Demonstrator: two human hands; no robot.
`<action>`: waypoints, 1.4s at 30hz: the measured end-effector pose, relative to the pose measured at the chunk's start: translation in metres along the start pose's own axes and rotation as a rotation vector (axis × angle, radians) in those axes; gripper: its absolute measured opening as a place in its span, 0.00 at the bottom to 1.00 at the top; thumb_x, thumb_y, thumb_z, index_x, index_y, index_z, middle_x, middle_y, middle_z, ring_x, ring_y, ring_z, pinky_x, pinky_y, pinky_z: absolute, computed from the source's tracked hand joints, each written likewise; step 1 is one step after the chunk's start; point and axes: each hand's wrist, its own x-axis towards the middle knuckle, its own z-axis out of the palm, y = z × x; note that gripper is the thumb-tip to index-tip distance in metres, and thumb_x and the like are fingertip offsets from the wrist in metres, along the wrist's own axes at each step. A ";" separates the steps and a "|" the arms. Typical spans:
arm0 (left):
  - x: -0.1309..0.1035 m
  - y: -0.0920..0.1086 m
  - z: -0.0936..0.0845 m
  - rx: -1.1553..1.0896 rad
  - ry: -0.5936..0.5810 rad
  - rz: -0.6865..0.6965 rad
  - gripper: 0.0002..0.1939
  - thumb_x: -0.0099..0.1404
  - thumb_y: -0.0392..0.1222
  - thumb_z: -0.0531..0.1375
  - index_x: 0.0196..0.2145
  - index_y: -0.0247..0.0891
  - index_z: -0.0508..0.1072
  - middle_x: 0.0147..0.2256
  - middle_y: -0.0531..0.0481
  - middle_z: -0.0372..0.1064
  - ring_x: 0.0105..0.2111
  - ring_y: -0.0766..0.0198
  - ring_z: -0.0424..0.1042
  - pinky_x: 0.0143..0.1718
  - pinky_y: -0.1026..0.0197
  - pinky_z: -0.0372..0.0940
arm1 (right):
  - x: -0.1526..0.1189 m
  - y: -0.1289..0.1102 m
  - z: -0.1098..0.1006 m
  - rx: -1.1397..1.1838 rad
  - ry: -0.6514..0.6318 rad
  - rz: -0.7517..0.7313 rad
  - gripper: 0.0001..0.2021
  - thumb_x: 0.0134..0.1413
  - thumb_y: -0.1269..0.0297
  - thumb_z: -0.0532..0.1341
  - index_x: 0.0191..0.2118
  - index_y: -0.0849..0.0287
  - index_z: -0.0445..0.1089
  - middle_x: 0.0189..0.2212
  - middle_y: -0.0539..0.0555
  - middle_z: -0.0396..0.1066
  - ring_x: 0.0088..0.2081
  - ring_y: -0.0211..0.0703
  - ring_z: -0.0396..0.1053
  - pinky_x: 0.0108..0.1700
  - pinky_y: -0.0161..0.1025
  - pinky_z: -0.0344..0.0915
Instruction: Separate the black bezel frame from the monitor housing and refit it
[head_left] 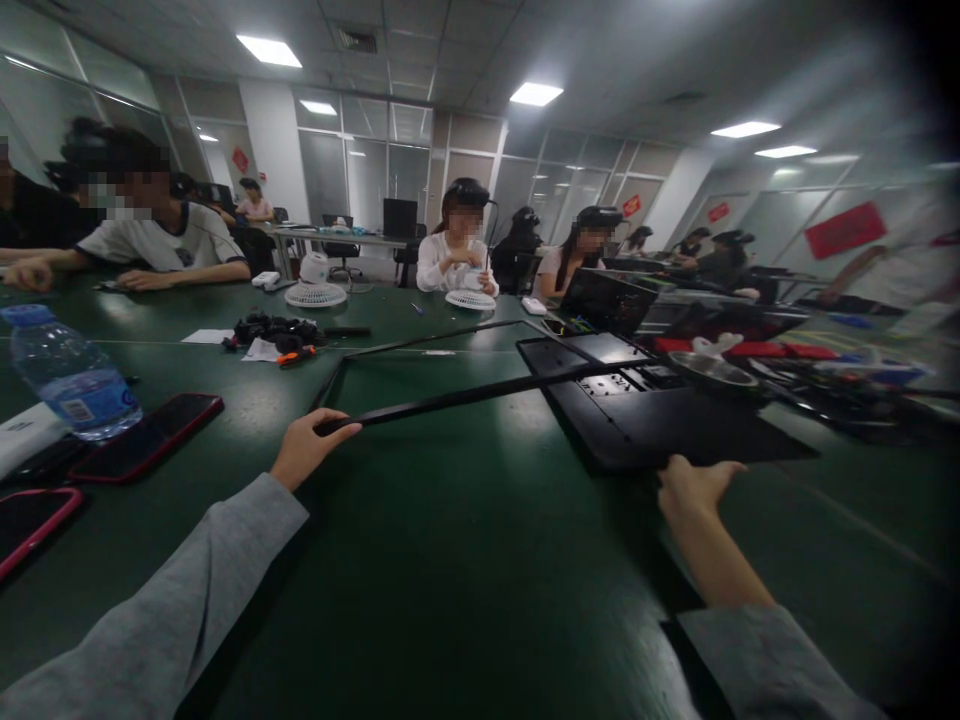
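My left hand point(311, 445) is closed on the near left corner of a thin black rectangular frame point(442, 400), which looks like a monitor bezel. The frame slants over the green table, and its right end overlaps a black panel point(637, 432) resembling a monitor back cover. That panel has a recessed middle with a light metal plate and small fittings. At its near edge my right hand point(694, 490) grips the rim, thumb pointing right and the other fingers mostly hidden beneath.
On the left are a water bottle point(71, 375) and a dark phone point(150, 435). Black cables point(274, 330) and an orange-handled tool point(296, 356) lie farther back. A metal bowl point(712, 370) and more clutter sit right. Across the table, people work beside white fans point(315, 294).
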 end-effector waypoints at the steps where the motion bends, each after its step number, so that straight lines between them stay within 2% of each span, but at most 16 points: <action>1: 0.000 0.000 0.000 -0.035 0.016 -0.013 0.27 0.51 0.65 0.66 0.39 0.41 0.79 0.38 0.46 0.77 0.39 0.52 0.75 0.42 0.52 0.68 | -0.005 -0.004 0.004 0.062 0.050 0.111 0.56 0.40 0.67 0.56 0.68 0.49 0.15 0.41 0.54 0.58 0.30 0.44 0.62 0.32 0.48 0.69; 3: 0.001 0.001 0.000 -0.097 0.048 -0.033 0.28 0.52 0.65 0.66 0.39 0.39 0.78 0.38 0.45 0.77 0.40 0.53 0.75 0.42 0.53 0.68 | -0.016 -0.013 0.013 0.164 0.099 0.259 0.58 0.36 0.71 0.57 0.69 0.52 0.18 0.34 0.48 0.55 0.28 0.41 0.59 0.31 0.43 0.69; 6: 0.001 0.002 0.000 -0.167 0.087 -0.057 0.28 0.52 0.64 0.66 0.41 0.38 0.77 0.38 0.45 0.77 0.40 0.53 0.75 0.42 0.53 0.68 | -0.030 -0.022 0.024 0.231 0.036 0.244 0.58 0.37 0.71 0.58 0.70 0.57 0.20 0.29 0.46 0.53 0.26 0.40 0.58 0.27 0.40 0.68; 11: 0.001 -0.001 -0.002 -0.176 0.128 -0.058 0.29 0.53 0.64 0.66 0.42 0.38 0.76 0.38 0.45 0.76 0.40 0.53 0.74 0.43 0.53 0.68 | -0.038 -0.027 0.038 0.261 -0.110 0.286 0.51 0.39 0.66 0.62 0.70 0.46 0.37 0.30 0.47 0.58 0.24 0.37 0.60 0.22 0.35 0.65; 15: -0.001 0.002 -0.004 -0.078 0.168 0.018 0.27 0.53 0.65 0.65 0.40 0.39 0.76 0.39 0.46 0.75 0.41 0.52 0.73 0.45 0.50 0.67 | -0.032 -0.038 0.046 0.328 -0.412 0.322 0.41 0.36 0.68 0.63 0.61 0.41 0.56 0.35 0.48 0.68 0.29 0.38 0.68 0.26 0.34 0.68; 19: -0.005 0.007 -0.004 0.005 0.207 0.142 0.25 0.53 0.64 0.65 0.38 0.40 0.77 0.39 0.46 0.74 0.42 0.52 0.73 0.47 0.50 0.67 | -0.019 -0.045 0.058 0.324 -0.744 0.280 0.31 0.36 0.67 0.66 0.53 0.47 0.66 0.37 0.51 0.74 0.37 0.46 0.74 0.36 0.44 0.73; 21: -0.006 0.008 -0.003 0.045 0.209 0.203 0.24 0.54 0.64 0.65 0.37 0.41 0.77 0.38 0.46 0.74 0.41 0.53 0.73 0.46 0.50 0.67 | -0.011 -0.043 0.065 0.268 -0.664 0.243 0.25 0.36 0.65 0.67 0.47 0.53 0.69 0.33 0.52 0.74 0.37 0.48 0.75 0.38 0.46 0.74; 24: -0.006 0.005 -0.002 0.100 0.193 0.266 0.23 0.56 0.63 0.65 0.37 0.41 0.77 0.37 0.47 0.73 0.38 0.54 0.72 0.44 0.51 0.67 | -0.002 -0.044 0.067 0.255 -0.253 0.136 0.17 0.42 0.59 0.68 0.40 0.57 0.71 0.32 0.53 0.74 0.40 0.48 0.74 0.43 0.47 0.73; 25: -0.006 0.004 -0.001 0.115 0.186 0.284 0.22 0.56 0.63 0.64 0.37 0.42 0.77 0.36 0.47 0.73 0.38 0.55 0.72 0.43 0.51 0.66 | 0.000 -0.046 0.065 0.305 -0.199 0.126 0.16 0.46 0.55 0.66 0.40 0.57 0.72 0.34 0.54 0.75 0.42 0.48 0.74 0.45 0.47 0.73; 26: -0.006 0.003 -0.001 0.130 0.180 0.304 0.22 0.57 0.63 0.64 0.37 0.42 0.77 0.36 0.47 0.73 0.37 0.56 0.71 0.43 0.52 0.66 | 0.001 -0.050 0.061 0.376 -0.225 0.139 0.17 0.50 0.50 0.64 0.41 0.56 0.72 0.36 0.55 0.76 0.44 0.48 0.74 0.48 0.47 0.72; 28: -0.007 0.004 0.001 0.154 0.166 0.359 0.21 0.57 0.62 0.65 0.37 0.41 0.77 0.35 0.48 0.73 0.37 0.56 0.71 0.42 0.52 0.66 | 0.002 -0.060 0.050 0.502 -0.466 0.225 0.21 0.55 0.42 0.59 0.42 0.54 0.72 0.41 0.57 0.77 0.46 0.49 0.75 0.50 0.47 0.72; 30: -0.009 0.005 0.004 0.176 0.154 0.418 0.20 0.58 0.61 0.65 0.37 0.41 0.77 0.35 0.48 0.73 0.36 0.57 0.70 0.41 0.53 0.66 | 0.000 -0.069 0.042 0.513 -0.683 0.277 0.21 0.54 0.41 0.60 0.42 0.53 0.72 0.44 0.58 0.77 0.46 0.49 0.75 0.48 0.46 0.74; 31: -0.010 0.006 0.005 0.189 0.148 0.441 0.20 0.58 0.60 0.65 0.37 0.41 0.76 0.35 0.48 0.73 0.36 0.57 0.70 0.40 0.53 0.65 | 0.000 -0.071 0.040 0.482 -0.731 0.261 0.20 0.52 0.43 0.63 0.42 0.53 0.72 0.45 0.58 0.77 0.45 0.49 0.75 0.47 0.45 0.74; 35: -0.015 0.008 0.008 0.267 0.116 0.463 0.19 0.58 0.60 0.65 0.39 0.43 0.76 0.37 0.48 0.74 0.39 0.55 0.71 0.44 0.50 0.64 | -0.001 -0.063 0.045 0.252 -0.635 -0.036 0.27 0.46 0.50 0.69 0.51 0.55 0.70 0.39 0.56 0.77 0.40 0.49 0.75 0.45 0.48 0.74; 39: -0.018 0.007 0.012 0.361 0.063 0.418 0.20 0.58 0.62 0.65 0.40 0.45 0.76 0.41 0.49 0.76 0.44 0.52 0.73 0.56 0.39 0.54 | 0.002 -0.044 0.057 -0.130 -0.425 -0.384 0.26 0.57 0.51 0.59 0.59 0.58 0.65 0.45 0.60 0.76 0.49 0.55 0.73 0.55 0.56 0.67; 42: -0.022 0.011 0.015 0.412 0.022 0.405 0.21 0.58 0.64 0.64 0.40 0.46 0.76 0.42 0.49 0.77 0.44 0.52 0.73 0.60 0.33 0.45 | 0.003 -0.034 0.060 -0.307 -0.369 -0.459 0.25 0.60 0.55 0.54 0.61 0.59 0.64 0.50 0.62 0.75 0.51 0.57 0.72 0.56 0.56 0.65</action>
